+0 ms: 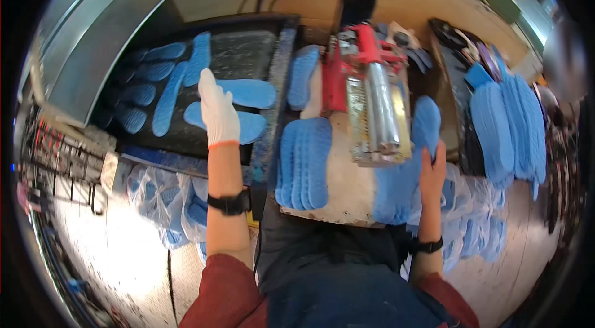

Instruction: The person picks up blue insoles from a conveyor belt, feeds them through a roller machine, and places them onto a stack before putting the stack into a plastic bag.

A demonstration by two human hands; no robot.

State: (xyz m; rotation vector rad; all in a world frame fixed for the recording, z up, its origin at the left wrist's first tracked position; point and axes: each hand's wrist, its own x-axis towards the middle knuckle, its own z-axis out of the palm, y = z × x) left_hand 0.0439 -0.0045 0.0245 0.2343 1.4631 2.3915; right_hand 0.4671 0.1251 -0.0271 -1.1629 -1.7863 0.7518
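Observation:
My left hand [218, 108], in a white knitted glove, reaches over the black tray with its fingers stretched out. Under and beside it lie a blue insole [251, 126] and another crosswise insole [248, 92]. An upright insole [200, 49] is at its fingertips; whether they touch cannot be made out. Bare and closed, my right hand [432, 173] grips the lower end of a blue insole [426, 120] that points away from me, right of the red and silver press [379, 98]. Next to that hand a stack of blue insoles [393, 195] rests on the worktop's front right.
More insoles lie on the dark tray [260, 49]. A row of insoles [305, 164] stands left of the press. On the right, a dark-edged board [455, 89] has piled insoles [508, 129] beside it. Plastic bags of insoles [155, 195] sit below the tray and below the worktop.

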